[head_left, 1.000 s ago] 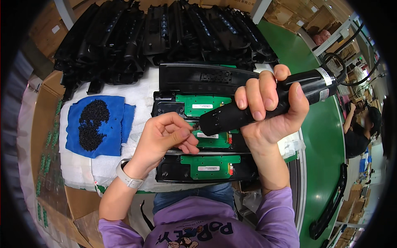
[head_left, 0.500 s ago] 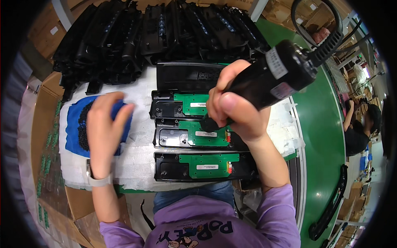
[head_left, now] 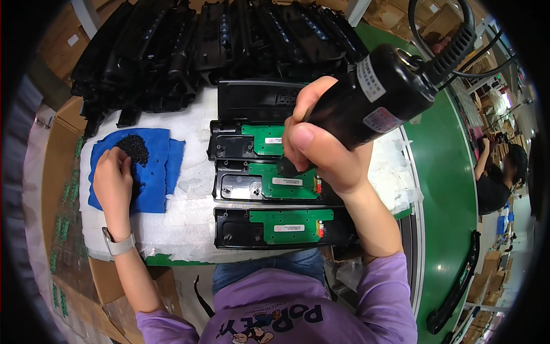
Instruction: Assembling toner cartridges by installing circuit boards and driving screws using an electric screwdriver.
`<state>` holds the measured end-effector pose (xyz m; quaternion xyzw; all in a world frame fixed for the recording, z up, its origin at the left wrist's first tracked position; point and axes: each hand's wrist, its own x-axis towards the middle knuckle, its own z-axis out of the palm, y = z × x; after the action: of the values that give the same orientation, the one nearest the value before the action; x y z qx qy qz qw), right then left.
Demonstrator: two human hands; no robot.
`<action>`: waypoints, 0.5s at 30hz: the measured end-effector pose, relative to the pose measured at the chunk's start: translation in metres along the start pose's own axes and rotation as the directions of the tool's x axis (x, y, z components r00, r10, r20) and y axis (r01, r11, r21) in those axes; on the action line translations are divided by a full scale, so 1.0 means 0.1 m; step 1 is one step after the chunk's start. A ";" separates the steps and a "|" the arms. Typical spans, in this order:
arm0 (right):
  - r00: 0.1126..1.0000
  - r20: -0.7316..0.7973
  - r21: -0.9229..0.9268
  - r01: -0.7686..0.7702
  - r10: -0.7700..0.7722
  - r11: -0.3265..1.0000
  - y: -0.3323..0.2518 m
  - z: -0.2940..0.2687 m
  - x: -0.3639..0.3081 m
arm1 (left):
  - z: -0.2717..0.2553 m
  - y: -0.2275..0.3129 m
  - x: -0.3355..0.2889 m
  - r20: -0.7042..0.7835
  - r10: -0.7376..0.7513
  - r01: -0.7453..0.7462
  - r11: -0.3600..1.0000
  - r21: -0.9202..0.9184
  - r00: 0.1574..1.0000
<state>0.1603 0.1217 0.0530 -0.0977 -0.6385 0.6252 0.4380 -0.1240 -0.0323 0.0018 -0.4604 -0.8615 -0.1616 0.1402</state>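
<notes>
My right hand [head_left: 329, 143] is wrapped round a black electric screwdriver [head_left: 349, 114], whose cable leaves at the upper right. Its dark nose points down at a green circuit board [head_left: 266, 184] in a black plastic housing [head_left: 235, 167]; the bit's tip cannot be made out. On the left, my left hand [head_left: 112, 176] rests at the edge of a pile of tiny black screws [head_left: 133, 147] on a blue cloth [head_left: 156, 192]. Its thumb and fingers are drawn together in a pinch, and whatever is between them is too small to see.
Similar housings with green boards lie in front [head_left: 298, 226] and behind [head_left: 260, 140]; beyond them is a plain black cover [head_left: 252, 100]. Stacked black plastic parts [head_left: 223, 46] line the table's back. A person [head_left: 501, 178] works far right, across a green floor [head_left: 447, 229].
My left hand has moved left and down to the screws, its fingers closing into a pinch. The pile is now uncovered. The screwdriver has shifted slightly left and up over the same board.
</notes>
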 end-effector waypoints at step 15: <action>0.996 0.014 0.023 -0.086 0.086 0.996 -0.02 0.05 0.04 | 0.13 -0.14 0.02 -0.056 0.000 -0.008 0.989 -0.150 0.998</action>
<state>0.1548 0.1204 0.0573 -0.1158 -0.6290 0.6518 0.4075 -0.1378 -0.0328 -0.0112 -0.4666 -0.8418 -0.2386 0.1296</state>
